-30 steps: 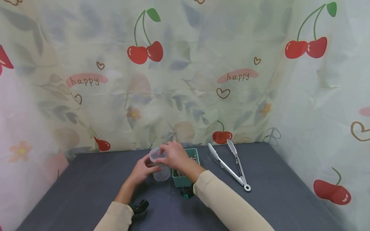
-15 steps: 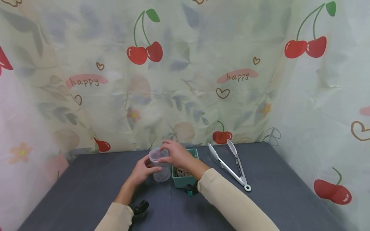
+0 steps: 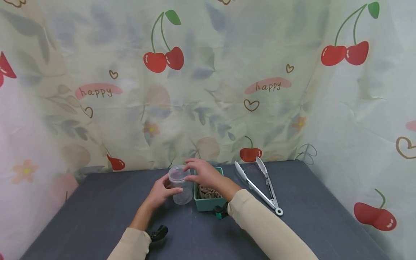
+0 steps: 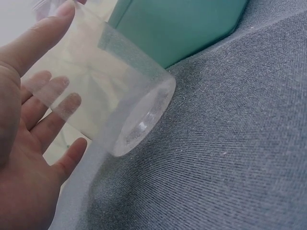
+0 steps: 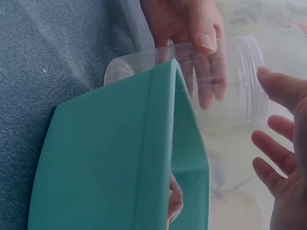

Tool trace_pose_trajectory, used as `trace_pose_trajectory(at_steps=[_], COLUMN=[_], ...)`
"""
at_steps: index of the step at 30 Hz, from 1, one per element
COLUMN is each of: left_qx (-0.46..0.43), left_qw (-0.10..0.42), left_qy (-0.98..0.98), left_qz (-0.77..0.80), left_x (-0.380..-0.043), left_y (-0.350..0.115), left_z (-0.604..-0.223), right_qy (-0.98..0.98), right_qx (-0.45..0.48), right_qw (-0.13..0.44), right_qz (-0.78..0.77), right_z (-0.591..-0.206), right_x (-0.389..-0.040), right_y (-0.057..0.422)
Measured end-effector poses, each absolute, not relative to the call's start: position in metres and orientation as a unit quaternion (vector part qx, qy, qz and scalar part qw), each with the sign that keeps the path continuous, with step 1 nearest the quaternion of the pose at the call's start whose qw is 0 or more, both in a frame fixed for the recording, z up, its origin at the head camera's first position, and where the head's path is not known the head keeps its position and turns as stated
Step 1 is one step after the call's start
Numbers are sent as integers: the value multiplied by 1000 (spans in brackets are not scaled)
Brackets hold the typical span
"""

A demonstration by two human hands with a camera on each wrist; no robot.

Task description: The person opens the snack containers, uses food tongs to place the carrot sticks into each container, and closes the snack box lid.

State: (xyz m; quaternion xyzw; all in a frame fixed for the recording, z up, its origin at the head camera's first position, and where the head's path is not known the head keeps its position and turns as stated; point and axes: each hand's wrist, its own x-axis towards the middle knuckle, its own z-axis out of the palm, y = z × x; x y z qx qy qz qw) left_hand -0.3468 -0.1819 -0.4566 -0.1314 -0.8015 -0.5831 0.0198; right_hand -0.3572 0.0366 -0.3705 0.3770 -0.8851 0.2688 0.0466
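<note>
A clear plastic jar (image 3: pixel 182 197) stands upright on the dark tablecloth, capped by a translucent screw lid (image 3: pixel 177 173). My left hand (image 3: pixel 159 193) holds the jar from the left, thumb across the near side and fingers behind the wall, as the left wrist view also shows. To the right of the lid, my right hand (image 3: pixel 205 174) hovers with fingers spread and nothing gripped. Its thumb tip (image 5: pixel 269 80) is right at the lid's edge in the right wrist view. Under that hand sits a teal rectangular box (image 3: pixel 205 206) holding brownish-grey curled pieces (image 3: pixel 209 193).
Metal tongs (image 3: pixel 260 193) lie spread apart to the right of the box, pointing toward the back. A patterned cloth curtain (image 3: pixel 208 90) hangs behind the table and along both sides. The box stands close beside the jar.
My right hand has come off the lid, drawing slightly right with its fingers loosened, so more of the box's contents shows. The left hand and the jar have stayed in place.
</note>
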Motion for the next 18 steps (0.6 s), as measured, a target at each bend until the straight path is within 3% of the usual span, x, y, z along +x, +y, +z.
trace_pose_trajectory(at_steps=[11,18], left_qx=[-146,-152], left_qw=[31,20], left_qy=[-798,-786], left_qz=[-584,-598], left_x=[-345,-344], left_y=[-181,-182], left_z=[-455,-454], right_qy=[-898,-940], right_qx=[362,263], right_qw=[127,108], right_qz=[214,189], right_z=[-376,-375], right_x=[-352,-344], right_y=[25,1])
